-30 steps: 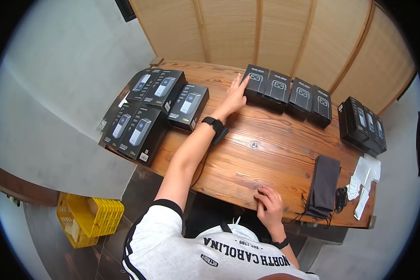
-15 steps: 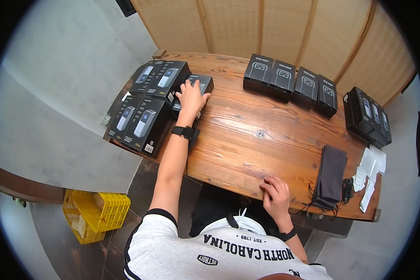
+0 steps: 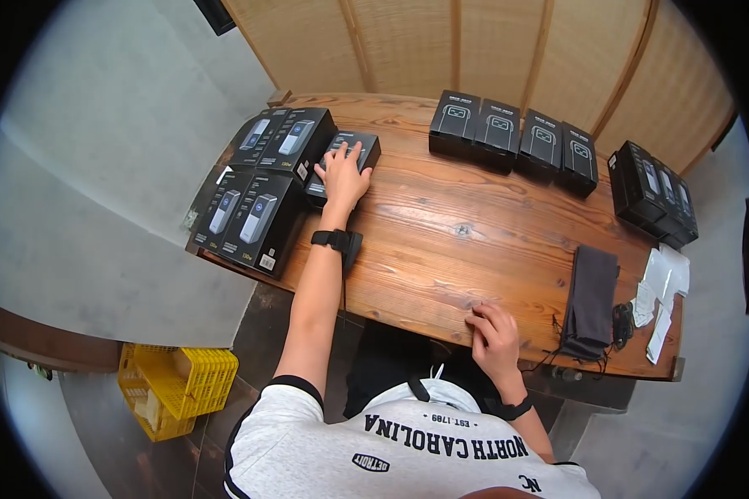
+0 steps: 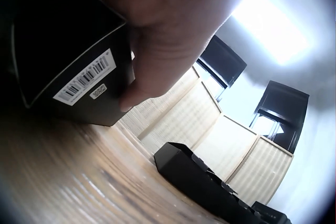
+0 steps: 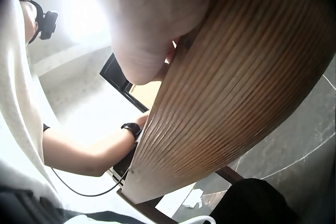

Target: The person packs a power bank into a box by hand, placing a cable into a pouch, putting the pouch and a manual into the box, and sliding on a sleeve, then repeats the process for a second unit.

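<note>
My left hand (image 3: 342,178) lies over a black product box (image 3: 367,153) at the table's left side, fingers spread across its printed top. In the left wrist view the thumb presses down along the box's side, near a white barcode label (image 4: 85,77); the other fingers are hidden there. Left of it sit several matching boxes (image 3: 258,220), each printed with a silver device. My right hand (image 3: 497,339) rests at the front table edge, its fingers loosely bent and holding nothing.
Four-sided black cartons with line drawings (image 3: 499,133) stand in a row at the back. More printed boxes (image 3: 653,191) are at the far right, above white papers (image 3: 662,279), a dark cloth pouch (image 3: 592,303) and a coiled cable (image 3: 622,324). A yellow crate (image 3: 208,382) is on the floor.
My left hand has moved left from the row of cartons at the back onto the single box by the left group. The right hand has stayed at the table edge.
</note>
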`<act>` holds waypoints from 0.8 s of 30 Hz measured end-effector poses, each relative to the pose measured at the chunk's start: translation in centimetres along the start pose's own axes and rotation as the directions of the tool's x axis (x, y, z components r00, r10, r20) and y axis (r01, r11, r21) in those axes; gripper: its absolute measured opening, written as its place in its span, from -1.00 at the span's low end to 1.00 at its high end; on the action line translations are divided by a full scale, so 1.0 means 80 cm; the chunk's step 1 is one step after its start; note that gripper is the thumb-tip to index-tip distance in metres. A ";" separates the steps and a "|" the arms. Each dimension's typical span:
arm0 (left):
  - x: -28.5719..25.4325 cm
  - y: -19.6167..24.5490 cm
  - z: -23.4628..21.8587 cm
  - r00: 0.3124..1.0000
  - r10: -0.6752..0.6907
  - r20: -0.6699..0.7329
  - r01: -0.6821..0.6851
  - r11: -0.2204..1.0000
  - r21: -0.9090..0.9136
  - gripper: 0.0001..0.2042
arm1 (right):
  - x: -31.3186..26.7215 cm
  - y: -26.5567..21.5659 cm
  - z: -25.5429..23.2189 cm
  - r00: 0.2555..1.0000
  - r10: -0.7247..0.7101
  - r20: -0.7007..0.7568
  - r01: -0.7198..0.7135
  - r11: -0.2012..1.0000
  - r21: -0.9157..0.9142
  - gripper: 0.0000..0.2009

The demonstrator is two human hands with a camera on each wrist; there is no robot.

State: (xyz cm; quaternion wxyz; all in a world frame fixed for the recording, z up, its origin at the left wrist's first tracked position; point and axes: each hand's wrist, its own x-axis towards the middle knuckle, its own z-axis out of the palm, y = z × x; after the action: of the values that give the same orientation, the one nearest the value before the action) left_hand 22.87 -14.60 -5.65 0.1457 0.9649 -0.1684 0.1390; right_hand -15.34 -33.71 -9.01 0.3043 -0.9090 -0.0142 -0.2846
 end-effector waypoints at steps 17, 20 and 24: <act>-0.196 0.117 -0.088 0.690 0.691 0.214 -0.445 0.638 -0.629 -0.39 | 0.001 0.043 -0.011 0.795 0.594 0.126 -0.456 0.447 0.769 -0.58; -0.226 0.103 -0.092 0.864 0.503 0.018 -0.431 0.757 -0.491 -0.39 | 0.005 0.041 -0.017 0.825 0.557 0.097 -0.467 0.575 0.672 -0.47; -0.254 0.076 -0.074 0.975 0.098 0.200 0.067 0.727 -0.683 -0.59 | 0.010 0.008 -0.023 0.840 0.522 0.147 -0.485 0.602 0.634 -0.35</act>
State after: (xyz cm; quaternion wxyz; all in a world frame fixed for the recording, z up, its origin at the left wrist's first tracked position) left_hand 0.99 -12.37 -5.26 0.4707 0.8506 -0.2309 -0.0405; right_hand -15.47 -35.35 -7.75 0.6674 -0.7041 0.1530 -0.1882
